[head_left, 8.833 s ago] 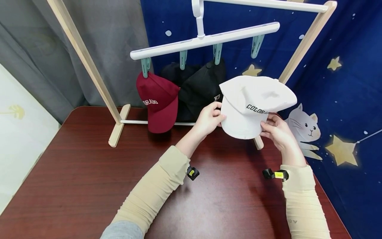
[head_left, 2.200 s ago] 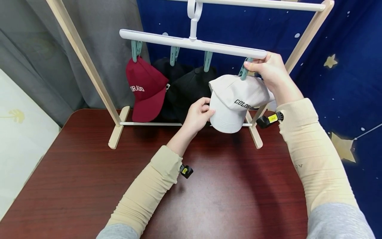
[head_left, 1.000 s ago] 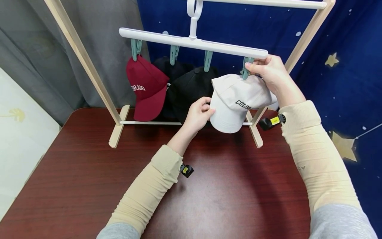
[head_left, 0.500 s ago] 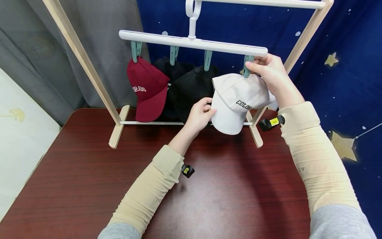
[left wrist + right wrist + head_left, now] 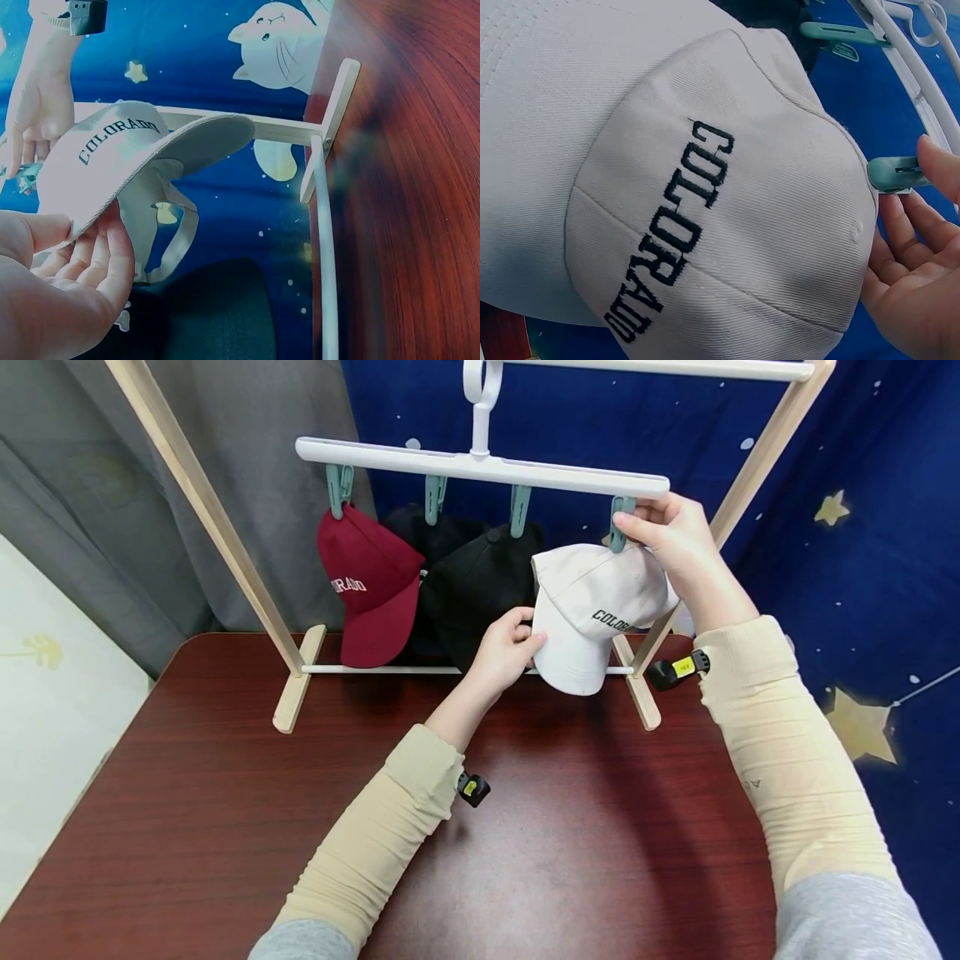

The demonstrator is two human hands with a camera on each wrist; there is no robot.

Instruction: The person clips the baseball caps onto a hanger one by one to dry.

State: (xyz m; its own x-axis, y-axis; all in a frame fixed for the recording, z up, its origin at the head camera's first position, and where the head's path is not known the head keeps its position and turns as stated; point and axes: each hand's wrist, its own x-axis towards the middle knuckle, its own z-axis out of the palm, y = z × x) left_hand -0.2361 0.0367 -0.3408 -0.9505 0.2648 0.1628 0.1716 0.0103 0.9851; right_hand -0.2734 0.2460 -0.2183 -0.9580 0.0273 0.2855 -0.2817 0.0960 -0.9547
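A white baseball cap (image 5: 592, 581) lettered COLORADO hangs tilted below the right end of the white hanger (image 5: 487, 467), its brim pointing down. My left hand (image 5: 501, 650) pinches the brim's left edge, thumb on top and fingers underneath in the left wrist view. At the hanger's right end my right hand (image 5: 678, 539) pinches a teal clothespin (image 5: 621, 527) between thumb and fingers. In the right wrist view the clothespin (image 5: 892, 174) meets the top edge of the cap (image 5: 735, 202); whether its tips bite the fabric is hard to tell.
A red cap (image 5: 371, 593) hangs from the leftmost clothespin (image 5: 340, 492). Black caps (image 5: 480, 585) hang by the two middle clothespins. The wooden rack (image 5: 206, 518) stands on the brown table (image 5: 225, 827), with a starry blue curtain (image 5: 862, 635) behind it.
Earlier both my hands held the white cap by its brim. Since then my right hand has moved up to the clothespin, and the hanger's right end has dropped. Lately only slight shifts show.
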